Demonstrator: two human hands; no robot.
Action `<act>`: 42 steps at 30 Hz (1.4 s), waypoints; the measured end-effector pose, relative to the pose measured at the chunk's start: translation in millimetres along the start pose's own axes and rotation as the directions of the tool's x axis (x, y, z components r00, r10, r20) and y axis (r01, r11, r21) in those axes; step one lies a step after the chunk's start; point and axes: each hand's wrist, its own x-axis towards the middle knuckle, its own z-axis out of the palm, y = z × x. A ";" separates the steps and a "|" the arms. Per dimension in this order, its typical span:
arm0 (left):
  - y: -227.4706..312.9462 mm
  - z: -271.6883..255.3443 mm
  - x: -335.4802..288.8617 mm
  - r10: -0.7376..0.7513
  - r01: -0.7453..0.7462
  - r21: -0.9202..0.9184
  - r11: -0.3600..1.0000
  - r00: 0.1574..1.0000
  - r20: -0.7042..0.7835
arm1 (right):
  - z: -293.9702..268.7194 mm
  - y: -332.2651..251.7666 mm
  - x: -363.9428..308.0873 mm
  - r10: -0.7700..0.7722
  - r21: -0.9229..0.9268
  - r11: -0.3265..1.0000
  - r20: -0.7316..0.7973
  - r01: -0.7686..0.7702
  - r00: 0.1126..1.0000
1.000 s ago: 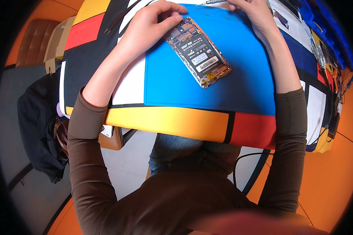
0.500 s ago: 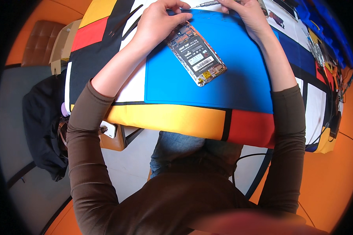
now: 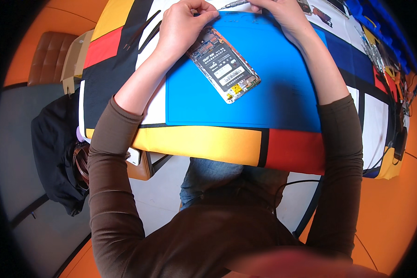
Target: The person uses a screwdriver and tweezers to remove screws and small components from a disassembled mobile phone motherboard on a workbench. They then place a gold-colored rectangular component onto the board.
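At the top edge of the view, my right hand [image 3: 282, 17] pinches a slim silver precision screwdriver [image 3: 236, 4], its tip pointing left. My left hand [image 3: 180, 28] is close to that tip, thumb and fingers pressed together in a pinch; what lies between them is too small to make out. Just below my left hand, an opened smartphone [image 3: 229, 69] rests at a slant on a blue mat [image 3: 194, 106]. Its black battery, circuit board and yellow tape are exposed. The phone's upper end is partly covered by my left hand.
Small dark bits lie on the mat's far part. Black tweezers [image 3: 149, 38] are left of my left hand. At the far right stand blue bins [image 3: 382, 28] beside several slim tools [image 3: 371, 52]. A colour-blocked cloth [image 3: 199, 141] covers the table.
The view has shifted slightly, so the phone and mat appear a little further left. Both hands keep nearly the same pose, with the screwdriver tip still by my left fingers.
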 end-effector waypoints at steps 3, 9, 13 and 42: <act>1.1 -2.0 -1.2 -0.002 0.002 -0.002 1.000 1.000 -0.003 | 0.0 1.9 0.5 -0.010 0.047 0.999 -0.005 0.010 1.000; -5.4 -2.4 2.3 0.021 -0.022 0.012 1.000 1.000 0.009 | -0.6 2.8 0.7 -0.002 0.189 0.982 -0.051 0.012 0.999; -9.8 -0.6 4.8 0.030 -0.030 -0.039 0.999 1.000 0.006 | -0.1 1.1 -1.7 0.020 0.222 0.975 -0.074 -0.003 0.997; -5.8 -3.9 2.1 0.060 -0.063 0.099 0.993 0.998 0.028 | 2.6 -2.2 -3.2 0.005 0.184 0.983 -0.011 -0.003 1.000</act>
